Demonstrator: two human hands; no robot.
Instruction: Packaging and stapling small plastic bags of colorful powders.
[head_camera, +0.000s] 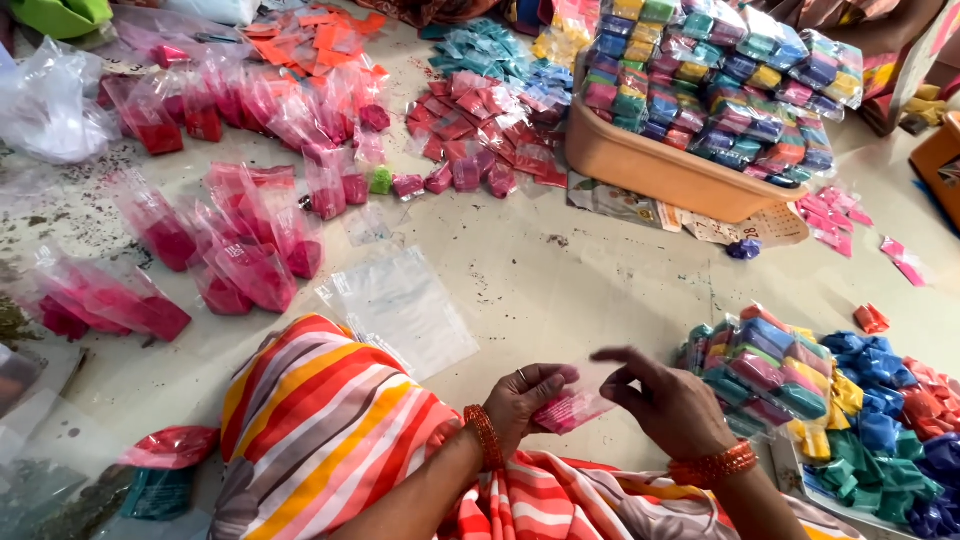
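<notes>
Both hands, the left hand (525, 400) and right hand (672, 405), are closed on a small clear plastic packet of pink powder (572, 408), held just left of the heap of coloured packets (775, 375). It looks light, soft and slippery; its edges are best pinched.

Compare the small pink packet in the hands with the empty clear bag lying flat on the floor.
The pink packet is small and filled with pink powder; the clear bag is larger and empty. The packet is pinched between the left hand and right hand; the bag lies untouched. Both are transparent plastic.
</notes>
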